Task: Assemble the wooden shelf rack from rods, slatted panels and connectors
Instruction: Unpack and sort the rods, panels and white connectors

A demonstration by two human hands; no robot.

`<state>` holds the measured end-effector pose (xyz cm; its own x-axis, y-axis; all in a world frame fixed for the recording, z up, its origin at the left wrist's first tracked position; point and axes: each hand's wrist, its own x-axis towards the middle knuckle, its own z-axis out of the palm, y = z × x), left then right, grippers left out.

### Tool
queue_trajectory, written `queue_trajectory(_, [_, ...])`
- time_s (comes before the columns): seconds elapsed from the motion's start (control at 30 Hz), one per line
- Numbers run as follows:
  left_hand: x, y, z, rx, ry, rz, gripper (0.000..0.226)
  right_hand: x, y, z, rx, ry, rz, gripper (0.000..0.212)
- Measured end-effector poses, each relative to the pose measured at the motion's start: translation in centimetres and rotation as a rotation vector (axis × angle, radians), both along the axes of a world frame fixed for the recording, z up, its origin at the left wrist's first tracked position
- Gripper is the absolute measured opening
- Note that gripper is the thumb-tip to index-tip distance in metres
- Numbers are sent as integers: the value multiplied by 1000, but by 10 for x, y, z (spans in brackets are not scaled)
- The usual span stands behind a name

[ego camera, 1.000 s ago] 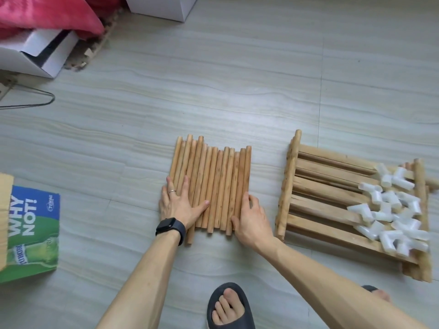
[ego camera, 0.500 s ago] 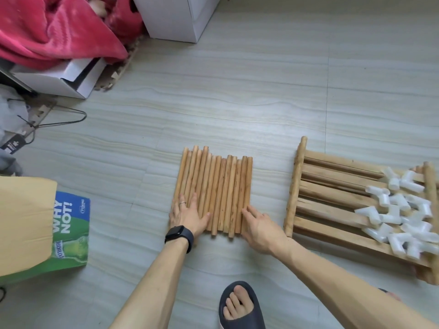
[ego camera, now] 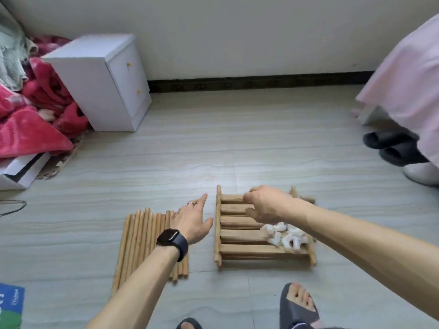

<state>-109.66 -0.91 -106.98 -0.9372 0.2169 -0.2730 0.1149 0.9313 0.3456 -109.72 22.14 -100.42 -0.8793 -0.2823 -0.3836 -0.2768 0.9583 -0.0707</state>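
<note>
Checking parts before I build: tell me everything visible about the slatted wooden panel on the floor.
The slatted panel looks like pale wood: flat slats between two round side rails, perhaps stacked. It lies flat on the floor, right of the rods. White connectors are piled on its near right part. The right hand hovers over its far slats, fingers curled; contact unclear.

- Black square smartwatch (ego camera: 172, 242), dark band, on the left wrist.
- Thin silver ring (ego camera: 190, 203) on the left hand (ego camera: 193, 223).
- Dark open-toed slides (ego camera: 289, 309) on both feet, at five and six o'clock.
</note>
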Motion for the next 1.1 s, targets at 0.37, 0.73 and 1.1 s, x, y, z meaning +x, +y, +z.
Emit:
queue_trajectory(0.37, [26,101,92,19,106,-176,67,93,124,62,-512,286,-412,39])
queue_trajectory(0.73, [47,117,24,-28,-34,-246,73,105,144,-70,-241,-120,-565,88])
queue_trajectory(1.1, [1,172,-119,-156,-155,-355,97,44,136,-189,-83,-56,-469,118])
